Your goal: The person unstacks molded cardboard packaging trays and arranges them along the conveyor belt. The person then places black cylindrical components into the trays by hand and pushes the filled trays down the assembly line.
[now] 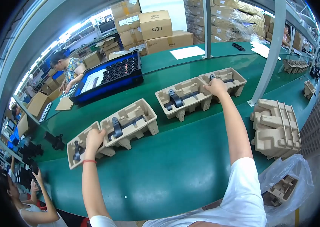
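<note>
Four-compartment wording aside, several tan moulded-pulp trays lie in a row on the green bench, each with a black part inside. My left hand (pixel 94 139) is closed over the end of the leftmost pulp tray (pixel 71 162), where it meets a second tray (pixel 150 113); what its fingers pinch is hidden. Beside it lies a black clip (pixel 78 151); another black clip (pixel 117 128) with a ribbed strap sits in the second tray. A third tray (pixel 160 97) holds a similar clip (pixel 175 99). My right hand (pixel 217 88) closes on a black clip (pixel 211 76) inside the far-right tray (pixel 242 80).
Stacked pulp trays (pixel 277 126) stand at the right, above a plastic bag (pixel 303 178) holding more. A black-and-blue bin (pixel 109 92) stands behind. Metal posts (pixel 269 56) rise from the bench. Co-workers (pixel 69 70) work at the left, near black parts (pixel 54 140).
</note>
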Demonstrator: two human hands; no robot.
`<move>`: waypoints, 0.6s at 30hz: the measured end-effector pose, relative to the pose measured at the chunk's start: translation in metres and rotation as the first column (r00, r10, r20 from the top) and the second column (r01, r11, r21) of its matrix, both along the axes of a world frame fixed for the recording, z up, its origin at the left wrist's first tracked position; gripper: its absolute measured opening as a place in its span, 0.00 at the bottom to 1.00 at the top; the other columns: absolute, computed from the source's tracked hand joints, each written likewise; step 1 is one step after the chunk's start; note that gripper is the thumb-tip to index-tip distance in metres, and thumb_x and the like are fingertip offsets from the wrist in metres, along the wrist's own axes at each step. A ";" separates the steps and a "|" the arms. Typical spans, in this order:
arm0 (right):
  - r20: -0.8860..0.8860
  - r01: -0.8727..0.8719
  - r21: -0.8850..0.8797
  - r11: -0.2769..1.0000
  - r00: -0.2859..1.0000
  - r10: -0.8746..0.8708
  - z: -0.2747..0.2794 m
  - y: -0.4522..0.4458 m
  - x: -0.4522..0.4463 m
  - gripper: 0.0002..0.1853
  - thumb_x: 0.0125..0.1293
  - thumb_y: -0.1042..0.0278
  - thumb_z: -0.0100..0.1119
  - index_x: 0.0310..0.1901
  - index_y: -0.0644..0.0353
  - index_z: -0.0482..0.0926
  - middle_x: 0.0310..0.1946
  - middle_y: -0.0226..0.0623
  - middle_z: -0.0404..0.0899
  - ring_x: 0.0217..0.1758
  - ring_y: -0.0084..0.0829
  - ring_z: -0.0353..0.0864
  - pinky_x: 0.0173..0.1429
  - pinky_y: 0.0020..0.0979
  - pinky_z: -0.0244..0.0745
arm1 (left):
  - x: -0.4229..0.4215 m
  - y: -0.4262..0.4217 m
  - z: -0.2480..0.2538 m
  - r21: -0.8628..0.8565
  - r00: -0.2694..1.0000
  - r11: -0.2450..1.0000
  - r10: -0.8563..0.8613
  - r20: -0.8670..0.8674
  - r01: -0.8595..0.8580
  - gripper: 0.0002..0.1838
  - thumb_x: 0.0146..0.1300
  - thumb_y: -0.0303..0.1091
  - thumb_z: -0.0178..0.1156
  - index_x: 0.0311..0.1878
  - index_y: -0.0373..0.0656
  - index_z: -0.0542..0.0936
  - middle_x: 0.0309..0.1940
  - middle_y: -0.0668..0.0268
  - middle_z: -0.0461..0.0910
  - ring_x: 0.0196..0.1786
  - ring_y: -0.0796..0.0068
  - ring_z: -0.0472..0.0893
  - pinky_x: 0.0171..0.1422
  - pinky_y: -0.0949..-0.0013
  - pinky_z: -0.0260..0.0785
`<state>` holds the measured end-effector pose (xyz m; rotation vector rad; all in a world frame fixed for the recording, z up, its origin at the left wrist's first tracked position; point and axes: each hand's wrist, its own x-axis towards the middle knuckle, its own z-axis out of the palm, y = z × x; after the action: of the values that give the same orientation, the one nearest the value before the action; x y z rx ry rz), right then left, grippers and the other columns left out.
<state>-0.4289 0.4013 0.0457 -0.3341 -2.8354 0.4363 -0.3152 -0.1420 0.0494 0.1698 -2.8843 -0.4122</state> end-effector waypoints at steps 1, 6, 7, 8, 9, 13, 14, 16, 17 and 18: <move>0.019 -0.020 -0.043 0.999 1.000 0.021 0.001 0.003 0.001 0.21 0.56 0.41 0.62 0.36 0.51 0.88 0.37 0.42 0.85 0.44 0.41 0.83 0.51 0.40 0.76 | -0.013 0.003 -0.001 -0.003 1.000 1.000 -0.014 0.008 0.014 0.26 0.59 0.49 0.53 0.21 0.31 0.80 0.22 0.43 0.78 0.32 0.45 0.81 0.42 0.51 0.72; 0.078 -0.084 -0.140 0.987 0.992 0.096 0.003 0.027 -0.006 0.23 0.58 0.38 0.60 0.34 0.51 0.88 0.39 0.41 0.85 0.45 0.41 0.83 0.52 0.41 0.76 | -0.069 0.036 -0.012 -0.078 0.999 0.996 -0.045 0.009 0.046 0.27 0.57 0.51 0.55 0.21 0.30 0.80 0.24 0.41 0.79 0.34 0.43 0.81 0.45 0.50 0.72; 0.072 -0.064 -0.123 0.990 0.995 0.073 0.004 0.031 -0.007 0.23 0.57 0.38 0.60 0.34 0.51 0.88 0.38 0.42 0.85 0.45 0.41 0.83 0.51 0.41 0.76 | -0.076 0.042 -0.012 -0.063 0.998 0.996 -0.058 0.016 0.059 0.27 0.57 0.51 0.55 0.21 0.30 0.80 0.24 0.41 0.79 0.34 0.43 0.81 0.45 0.50 0.73; 0.065 -0.042 -0.108 0.993 0.997 0.049 0.004 0.034 -0.007 0.24 0.57 0.37 0.60 0.34 0.52 0.87 0.38 0.42 0.85 0.45 0.41 0.84 0.51 0.41 0.76 | -0.083 0.046 -0.011 -0.050 0.997 0.996 -0.071 0.024 0.072 0.27 0.56 0.51 0.55 0.22 0.30 0.80 0.24 0.41 0.79 0.34 0.43 0.81 0.45 0.50 0.73; 0.058 -0.020 -0.094 0.995 0.998 0.026 0.004 0.037 -0.005 0.24 0.57 0.37 0.60 0.34 0.52 0.87 0.37 0.42 0.85 0.44 0.42 0.84 0.50 0.41 0.76 | -0.088 0.049 -0.012 -0.039 0.996 0.996 -0.085 0.032 0.086 0.27 0.56 0.51 0.55 0.22 0.30 0.80 0.24 0.42 0.79 0.34 0.43 0.81 0.45 0.50 0.73; -0.044 0.137 -0.032 0.990 0.989 -0.139 0.002 0.051 -0.004 0.25 0.58 0.37 0.59 0.33 0.53 0.87 0.36 0.42 0.85 0.45 0.42 0.83 0.52 0.42 0.75 | -0.093 0.078 -0.015 -0.017 0.978 0.982 -0.189 -0.091 0.189 0.27 0.57 0.49 0.56 0.19 0.30 0.79 0.20 0.41 0.76 0.28 0.45 0.80 0.39 0.51 0.71; -0.105 0.179 0.033 0.983 0.979 -0.174 -0.003 0.056 -0.004 0.25 0.58 0.37 0.59 0.34 0.53 0.87 0.34 0.43 0.84 0.44 0.43 0.83 0.51 0.42 0.75 | -0.092 0.089 -0.011 -0.002 0.975 0.977 -0.212 -0.068 0.212 0.26 0.57 0.50 0.56 0.21 0.30 0.80 0.21 0.41 0.77 0.30 0.45 0.80 0.40 0.50 0.71; -0.164 0.284 0.099 0.954 0.950 -0.266 -0.005 0.063 -0.005 0.22 0.60 0.40 0.58 0.35 0.52 0.87 0.35 0.43 0.85 0.45 0.45 0.82 0.51 0.45 0.75 | -0.094 0.109 -0.007 -0.034 0.975 0.974 -0.224 -0.009 0.223 0.25 0.58 0.49 0.57 0.23 0.31 0.81 0.25 0.42 0.79 0.33 0.45 0.81 0.43 0.51 0.73; -0.182 0.336 0.111 0.935 0.932 -0.313 -0.009 0.067 -0.006 0.22 0.59 0.41 0.59 0.35 0.53 0.87 0.36 0.41 0.84 0.47 0.44 0.80 0.53 0.45 0.73 | -0.092 0.121 -0.004 -0.050 0.973 0.972 -0.230 0.021 0.231 0.25 0.58 0.49 0.58 0.25 0.31 0.81 0.27 0.42 0.80 0.35 0.45 0.81 0.44 0.51 0.74; -0.202 0.387 0.123 0.914 0.912 -0.358 -0.013 0.071 -0.009 0.22 0.59 0.42 0.60 0.36 0.54 0.86 0.38 0.40 0.84 0.49 0.43 0.79 0.55 0.44 0.71 | -0.089 0.135 0.000 -0.078 0.970 0.967 -0.240 0.029 0.241 0.24 0.60 0.48 0.57 0.27 0.31 0.83 0.28 0.42 0.80 0.36 0.45 0.82 0.44 0.52 0.75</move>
<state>-0.4375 0.4724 0.0324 -0.7491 -2.5309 0.1460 -0.4046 -0.0075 0.0492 -0.1931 -2.9437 -0.3347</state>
